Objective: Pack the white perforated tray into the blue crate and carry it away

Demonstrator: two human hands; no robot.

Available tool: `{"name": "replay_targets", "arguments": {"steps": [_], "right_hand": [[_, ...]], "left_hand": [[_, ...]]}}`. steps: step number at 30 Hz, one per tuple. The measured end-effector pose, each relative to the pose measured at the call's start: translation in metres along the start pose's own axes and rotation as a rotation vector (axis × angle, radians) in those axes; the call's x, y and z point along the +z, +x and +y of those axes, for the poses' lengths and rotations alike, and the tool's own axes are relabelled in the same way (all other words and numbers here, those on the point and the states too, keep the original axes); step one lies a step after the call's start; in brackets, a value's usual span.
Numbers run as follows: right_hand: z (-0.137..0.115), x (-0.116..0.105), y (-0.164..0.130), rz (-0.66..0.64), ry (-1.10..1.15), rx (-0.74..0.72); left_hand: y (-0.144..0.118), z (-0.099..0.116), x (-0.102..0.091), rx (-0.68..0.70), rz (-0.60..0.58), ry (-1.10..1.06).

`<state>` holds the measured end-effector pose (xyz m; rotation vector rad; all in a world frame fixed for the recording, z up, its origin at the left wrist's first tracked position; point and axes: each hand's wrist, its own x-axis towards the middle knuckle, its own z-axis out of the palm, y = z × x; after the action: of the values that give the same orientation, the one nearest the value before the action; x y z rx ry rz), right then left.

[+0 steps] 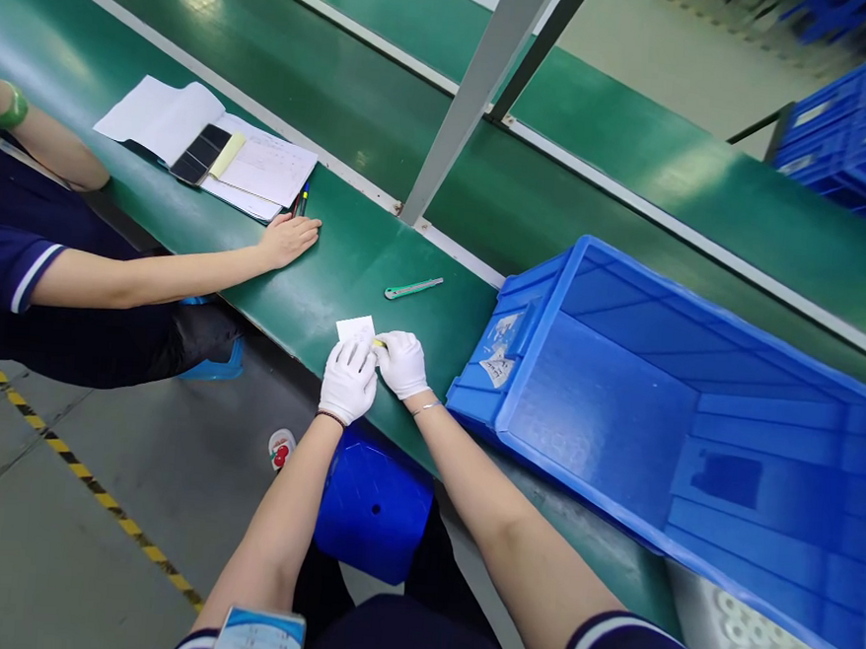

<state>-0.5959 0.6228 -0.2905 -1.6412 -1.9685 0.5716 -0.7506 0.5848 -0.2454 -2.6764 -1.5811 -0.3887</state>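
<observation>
Between our two white-gloved hands, at the near edge of the green surface, lies a small white paper slip. Our left hand rests curled on the slip's near edge, while our right hand pinches a small yellow object against it; we cannot tell what that object is. Just beyond our hands lies a slim green utility knife, flat and apart from the slip. Right of our right hand sits a large blue plastic crate, rigid and ribbed, with a torn label on its wall. Left of our left hand, a co-worker's bare hand rests flat near an open notebook. Below us stands a blue plastic stool
</observation>
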Motion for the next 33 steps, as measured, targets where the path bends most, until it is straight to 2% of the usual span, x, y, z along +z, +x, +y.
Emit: {"name": "replay_targets", "arguments": {"steps": [7, 14, 16, 18, 20, 24, 26, 29, 33], "right_hand": [[0.0, 0.004, 0.01, -0.02, -0.057, 0.024], [0.002, 0.022, 0.058, 0.051, -0.028, 0.057], [0.003, 0.023, 0.064, 0.091, -0.005, 0.056], [0.003, 0.02, 0.056, 0.125, 0.023, 0.035], [0.003, 0.014, 0.035, 0.13, 0.046, -0.011], [0.002, 0.004, -0.012, 0.073, 0.049, -0.096], [0.002, 0.003, -0.02, 0.047, 0.033, -0.092], [0.002, 0.007, -0.005, 0.008, 0.01, -0.047], [0.002, 0.016, 0.04, -0.009, -0.006, 0.042]], "left_hand": [[-0.002, 0.0, 0.007, 0.014, 0.005, 0.016], [0.0, 0.0, 0.005, 0.027, 0.019, 0.027], [0.0, -0.001, 0.005, 0.028, 0.02, 0.03], [0.0, -0.001, 0.005, 0.029, 0.024, 0.03], [0.0, -0.001, 0.004, 0.033, 0.037, 0.026], [0.001, 0.0, 0.003, 0.048, 0.059, 0.005], [0.001, 0.0, 0.003, 0.048, 0.053, -0.001], [0.002, 0.0, 0.005, 0.044, 0.051, 0.007], [0.001, -0.001, 0.005, 0.041, 0.05, 0.031]]}}
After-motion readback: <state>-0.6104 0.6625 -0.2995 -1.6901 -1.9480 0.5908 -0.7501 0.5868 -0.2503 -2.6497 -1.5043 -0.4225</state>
